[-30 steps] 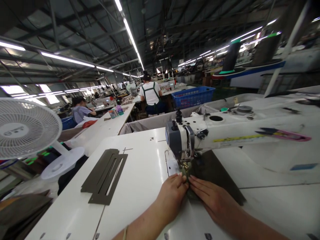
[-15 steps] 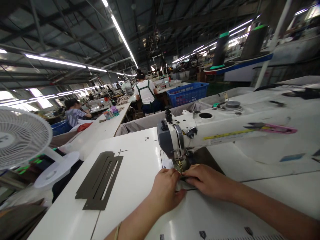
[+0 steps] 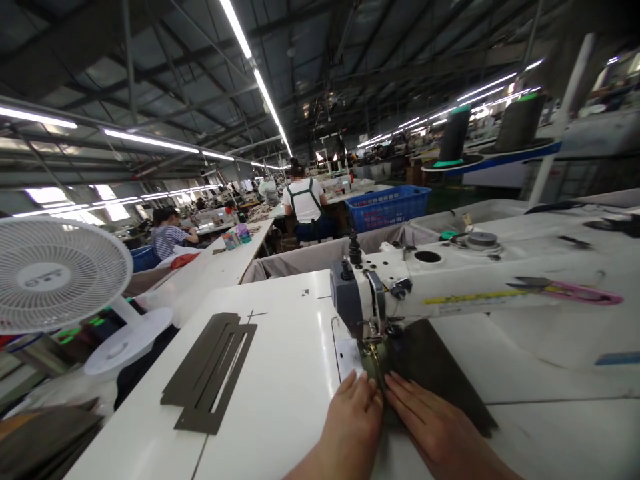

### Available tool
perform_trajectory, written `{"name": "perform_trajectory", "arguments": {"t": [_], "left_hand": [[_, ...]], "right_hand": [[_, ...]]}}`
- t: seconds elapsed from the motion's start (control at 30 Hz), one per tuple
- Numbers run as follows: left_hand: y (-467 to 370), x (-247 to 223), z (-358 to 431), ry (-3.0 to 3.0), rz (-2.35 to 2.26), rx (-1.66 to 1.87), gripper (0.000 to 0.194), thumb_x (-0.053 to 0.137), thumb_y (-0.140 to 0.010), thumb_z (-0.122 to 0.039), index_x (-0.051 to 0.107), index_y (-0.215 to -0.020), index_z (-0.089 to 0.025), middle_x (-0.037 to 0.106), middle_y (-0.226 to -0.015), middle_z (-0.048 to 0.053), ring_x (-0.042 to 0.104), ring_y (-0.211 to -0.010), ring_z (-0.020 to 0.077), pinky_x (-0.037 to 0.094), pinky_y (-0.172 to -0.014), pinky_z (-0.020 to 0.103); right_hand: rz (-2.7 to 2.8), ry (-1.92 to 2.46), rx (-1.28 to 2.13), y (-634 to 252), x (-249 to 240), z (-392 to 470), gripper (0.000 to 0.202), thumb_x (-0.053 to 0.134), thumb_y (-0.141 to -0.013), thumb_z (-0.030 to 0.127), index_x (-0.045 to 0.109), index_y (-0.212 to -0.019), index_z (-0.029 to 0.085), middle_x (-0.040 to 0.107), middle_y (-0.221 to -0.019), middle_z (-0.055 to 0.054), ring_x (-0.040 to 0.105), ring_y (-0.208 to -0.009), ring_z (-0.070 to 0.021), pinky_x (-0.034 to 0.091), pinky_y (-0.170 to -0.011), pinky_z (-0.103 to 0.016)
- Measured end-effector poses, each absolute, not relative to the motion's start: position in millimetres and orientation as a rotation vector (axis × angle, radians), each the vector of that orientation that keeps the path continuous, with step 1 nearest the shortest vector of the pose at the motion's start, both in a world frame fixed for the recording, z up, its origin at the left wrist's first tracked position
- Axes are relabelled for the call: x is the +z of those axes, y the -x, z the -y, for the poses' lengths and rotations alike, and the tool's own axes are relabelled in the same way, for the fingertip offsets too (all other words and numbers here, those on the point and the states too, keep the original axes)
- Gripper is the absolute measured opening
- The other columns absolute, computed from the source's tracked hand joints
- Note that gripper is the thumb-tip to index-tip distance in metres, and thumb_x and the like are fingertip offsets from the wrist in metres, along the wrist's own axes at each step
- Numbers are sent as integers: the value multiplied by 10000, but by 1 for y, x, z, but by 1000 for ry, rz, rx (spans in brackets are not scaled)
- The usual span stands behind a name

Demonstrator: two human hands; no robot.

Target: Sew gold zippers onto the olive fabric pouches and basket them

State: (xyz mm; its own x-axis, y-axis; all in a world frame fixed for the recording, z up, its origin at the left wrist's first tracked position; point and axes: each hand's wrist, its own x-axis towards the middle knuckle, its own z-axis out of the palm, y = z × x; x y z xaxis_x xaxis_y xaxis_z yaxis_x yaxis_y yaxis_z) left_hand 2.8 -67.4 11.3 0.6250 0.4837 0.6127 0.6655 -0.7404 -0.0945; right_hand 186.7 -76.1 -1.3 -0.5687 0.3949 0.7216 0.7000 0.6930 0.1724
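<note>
Dark olive fabric (image 3: 443,363) lies on the white tabletop (image 3: 280,393), its near left part under the needle area of the sewing machine (image 3: 346,297), the rest spreading to the right beneath the machine's arm. A brass-coloured fitting (image 3: 373,351) sits at the needle, just ahead of the fingertips.

Left hand (image 3: 354,420): fingers bent and bunched at the fabric's near left part, beside the metal plate (image 3: 347,359). Pinching or only pressing, cannot tell. Right hand (image 3: 433,417): laid flat on the fabric, fingers straight and together, closed round nothing. The hands are close beside each other.

On the machine arm: yellow tape measure strip (image 3: 465,296); pink-handled snips (image 3: 583,292) to its right. Left on the tabletop, well apart from the hands: dark olive slotted pieces (image 3: 205,377), overlapping. Beyond them, a white fan (image 3: 45,275).

Farther out: blue basket (image 3: 387,209); person in a white top with green straps (image 3: 304,200), back turned; seated person in stripes (image 3: 170,240). Upper right, two dark thread cones (image 3: 454,137) on a stand.
</note>
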Motion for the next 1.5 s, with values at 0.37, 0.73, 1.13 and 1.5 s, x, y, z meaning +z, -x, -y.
{"name": "perform_trajectory", "arguments": {"t": [0.37,0.73,1.13,1.5], "left_hand": [[-6,38,59,2620,855,-842,267,333,-919,-80,599,-895,-99,665,-893,119,647,-868,217,562,-819,361],[-9,39,36,2725,987,-840,211,369,-918,-125,577,-880,-112,598,-800,101,586,-746,201,558,-693,331],[6,32,37,2740,1098,-897,148,509,-831,-137,597,-950,-151,638,-976,115,615,-927,235,531,-837,410],[4,22,29,2709,993,-755,142,465,-881,-134,593,-943,-141,658,-1054,95,570,-1076,203,372,-1037,430]], "right_hand": [[2221,939,-538,-176,9,69,419,323,-761,-22,680,-951,86,681,-1002,-110,642,-922,-188,546,-778,-277],[2235,939,-418,-175,19,44,430,313,-718,-62,675,-917,57,693,-936,-121,662,-827,-201,554,-761,-297],[2228,1015,-287,-180,12,40,309,451,-844,163,602,-1104,94,654,-1064,-139,626,-964,-233,526,-838,-361],[2301,1018,-440,-186,-2,33,325,393,-835,49,609,-1072,101,666,-1037,-131,649,-912,-210,549,-769,-323]]}}
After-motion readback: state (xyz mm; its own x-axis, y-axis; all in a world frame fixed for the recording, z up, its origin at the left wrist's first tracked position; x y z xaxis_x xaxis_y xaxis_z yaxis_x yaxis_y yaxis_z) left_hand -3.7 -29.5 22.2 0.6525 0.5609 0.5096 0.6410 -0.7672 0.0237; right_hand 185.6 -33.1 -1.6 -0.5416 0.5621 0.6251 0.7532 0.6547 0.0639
